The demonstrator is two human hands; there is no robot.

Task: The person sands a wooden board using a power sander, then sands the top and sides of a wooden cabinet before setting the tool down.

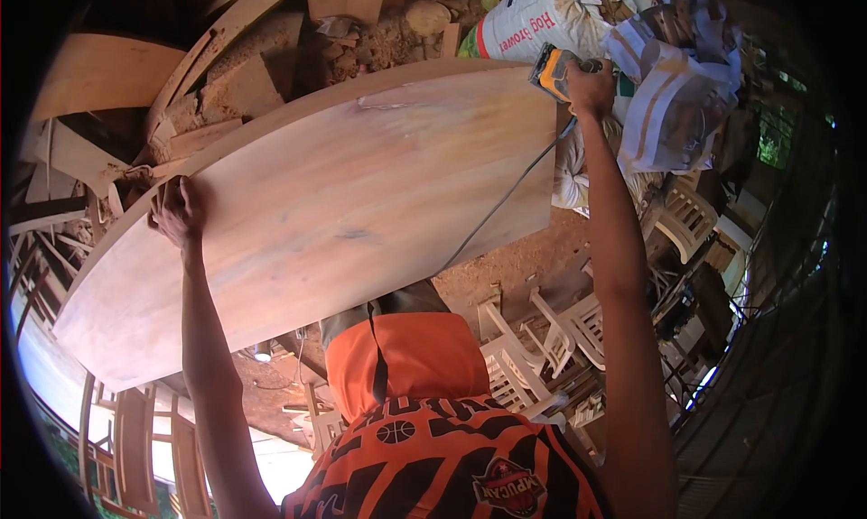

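Observation:
A large wooden board with a pale, smooth face and a curved far edge lies across the view in front of me. My right hand is wrapped around a yellow and black power sander at the board's far right corner. From the sander a dark cord runs back over the board toward my waist. On the left, my left hand grips the board's curved far edge, some fingertips hidden over it. Grey smudges and a rough mark show on the wood.
Stuffed sacks and a bundle in clear plastic stand beyond the right end. Wood offcuts are heaped past the far edge. Wooden chairs stand on the dirt floor at right, and wooden frames at lower left.

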